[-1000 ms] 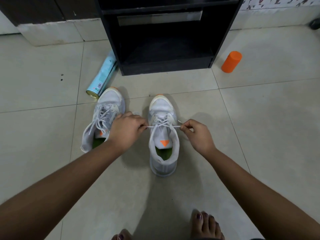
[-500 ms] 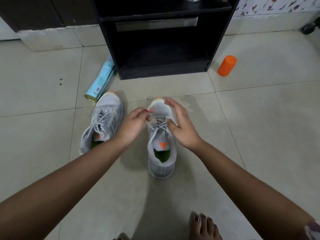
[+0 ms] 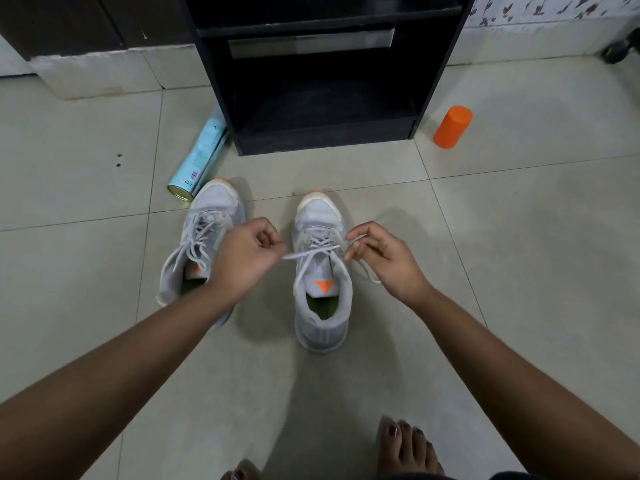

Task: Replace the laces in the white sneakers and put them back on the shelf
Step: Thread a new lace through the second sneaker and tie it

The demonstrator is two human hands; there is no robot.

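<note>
Before me the left sneaker (image 3: 216,199) and right sneaker (image 3: 318,216) stand side by side; behind them the shelf (image 3: 325,142), a can (image 3: 201,157) at its left, a cylinder (image 3: 453,126) at its right.

white sneakers (image 3: 320,220): showing matt mesh cloth uppers; laces (image 3: 313,252): showing flat woven cloth; floor (image 3: 519,271): tiles looking smooth, giving off a faint sheen; shelf (image 3: 329,143): black boards looking matt and smooth; orange cylinder (image 3: 453,126): looking like matt plastic; teal can (image 3: 201,161): showing a glossy printed wall and a shiny metal base.

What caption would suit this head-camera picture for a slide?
Left hand and right hand pinch the lace ends of one white sneaker; the other sneaker sits beside it, before the black shelf.
</note>
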